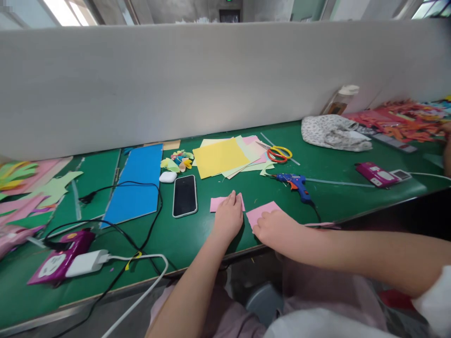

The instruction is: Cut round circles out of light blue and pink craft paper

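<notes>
green bench (192, 239), near front edge | 2 pink four-sided paper pieces (216, 204) (260, 210) | left hand (229, 216) laid flat on one | right hand (273, 227) on other, grip unclear

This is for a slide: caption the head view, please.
Left hand and right hand each on a piece of pink paper, with a blue glue gun nearby.

Single head view, from above the person's lap (225, 312), facing forward and down across the green table (192, 241). Left hand (229, 212) and right hand (273, 225) fairly close, just below mid-frame. Pale partition (176, 87) faces the lens farther off; room (268, 9) beyond shows only along the top.
</notes>
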